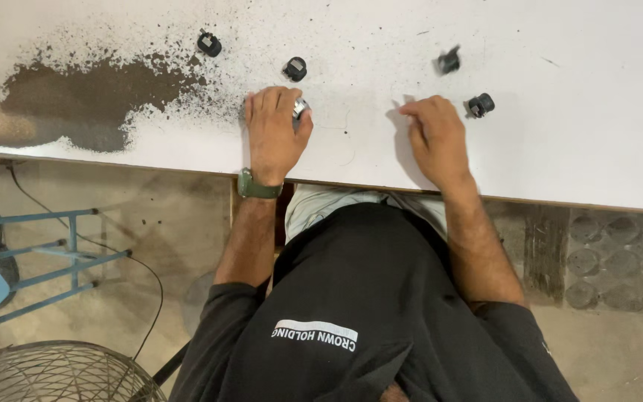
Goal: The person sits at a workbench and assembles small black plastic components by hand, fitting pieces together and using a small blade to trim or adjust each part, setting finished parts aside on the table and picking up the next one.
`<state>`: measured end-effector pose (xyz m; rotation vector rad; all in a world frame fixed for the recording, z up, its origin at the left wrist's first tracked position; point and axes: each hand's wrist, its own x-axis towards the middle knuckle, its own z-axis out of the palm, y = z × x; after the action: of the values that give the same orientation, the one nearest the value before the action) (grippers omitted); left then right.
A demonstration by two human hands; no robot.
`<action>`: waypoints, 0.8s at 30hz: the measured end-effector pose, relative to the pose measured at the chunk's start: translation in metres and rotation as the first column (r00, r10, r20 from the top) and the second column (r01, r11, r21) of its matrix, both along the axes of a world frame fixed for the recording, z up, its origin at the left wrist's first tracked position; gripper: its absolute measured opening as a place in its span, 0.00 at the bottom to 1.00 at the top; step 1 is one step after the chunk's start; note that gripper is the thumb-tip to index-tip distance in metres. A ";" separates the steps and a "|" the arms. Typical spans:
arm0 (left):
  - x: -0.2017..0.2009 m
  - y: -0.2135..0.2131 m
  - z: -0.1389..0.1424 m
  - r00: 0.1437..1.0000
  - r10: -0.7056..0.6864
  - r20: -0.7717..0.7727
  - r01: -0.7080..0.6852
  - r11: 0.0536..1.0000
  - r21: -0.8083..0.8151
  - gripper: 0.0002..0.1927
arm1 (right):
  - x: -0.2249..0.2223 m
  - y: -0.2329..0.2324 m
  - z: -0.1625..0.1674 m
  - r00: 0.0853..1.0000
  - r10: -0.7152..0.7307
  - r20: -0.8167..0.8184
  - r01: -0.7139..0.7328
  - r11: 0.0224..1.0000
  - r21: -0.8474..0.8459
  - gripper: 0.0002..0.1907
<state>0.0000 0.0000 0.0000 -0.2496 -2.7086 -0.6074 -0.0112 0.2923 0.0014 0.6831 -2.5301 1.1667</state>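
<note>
Head cam looking straight down at a white tabletop [560, 149], with the person's dark shirt filling the bottom of the shot. Left hand [273, 130] sits knuckles up on the table, fingers curled together over a small shiny metal piece [301, 108] that pokes out at the hand's 2 o'clock side, so it looks clamped on that. A green watch [256, 186] is on that wrist.

Right hand [434, 138] is flat-ish on the table, well apart from the left at its 3 o'clock, fingers bent and close together with nothing in them as far as I can see. Closest thing to it is a small black part [480, 105] just beside the fingertips at about 2 o'clock. Another black part [448, 62], a bit blurred, sits at the hand's 12 o'clock.

Two more black parts are up above the left hand: one [295, 69] near it at 12 o'clock, another [209, 44] farther out at 11 o'clock, right on the edge of a big patch of brown powder [91, 93] spread over the table's 9 o'clock end.

Down on the floor at 8 o'clock there's a blue metal frame [53, 253] and a wire fan guard [53, 372].
</note>
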 end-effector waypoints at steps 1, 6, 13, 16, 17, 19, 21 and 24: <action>0.009 0.004 -0.001 1.000 -0.018 -0.002 0.018 1.000 0.014 0.18 | 0.005 0.008 0.001 0.998 -0.062 0.019 0.063 0.997 -0.043 0.11; 0.036 0.043 0.017 0.984 -0.175 0.045 0.172 0.983 0.059 0.16 | 0.043 0.026 0.035 0.980 -0.106 0.167 0.133 0.978 -0.161 0.11; 0.069 0.080 0.050 0.907 -0.421 -0.014 0.415 0.889 0.193 0.14 | 0.084 0.017 0.071 0.999 -0.036 0.002 0.036 0.999 0.025 0.11; 0.071 0.068 0.061 0.914 -0.406 -0.027 0.399 0.882 0.252 0.10 | 0.084 0.009 0.077 0.999 -0.010 0.040 0.007 0.998 0.063 0.13; 0.073 0.068 0.061 0.911 -0.412 -0.001 0.397 0.877 0.271 0.10 | 0.084 0.011 0.075 0.999 0.008 0.031 -0.011 0.996 0.088 0.15; 0.081 0.064 0.063 0.906 -0.421 0.051 0.386 0.869 0.309 0.09 | 0.091 0.011 0.077 0.999 0.052 0.016 -0.054 0.989 0.139 0.20; 0.084 0.060 0.061 0.895 -0.444 0.035 0.417 0.862 0.287 0.09 | 0.094 0.003 0.073 0.997 0.075 0.017 -0.076 0.979 0.191 0.25; 0.074 0.071 0.055 0.889 -0.457 0.024 0.434 0.859 0.273 0.10 | 0.088 -0.001 0.062 0.998 0.069 0.007 -0.069 0.972 0.225 0.27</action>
<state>0.0737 0.0707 0.0555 -0.8140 -2.6186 -1.1202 0.0770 0.2915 0.0632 0.8310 -2.6831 0.9064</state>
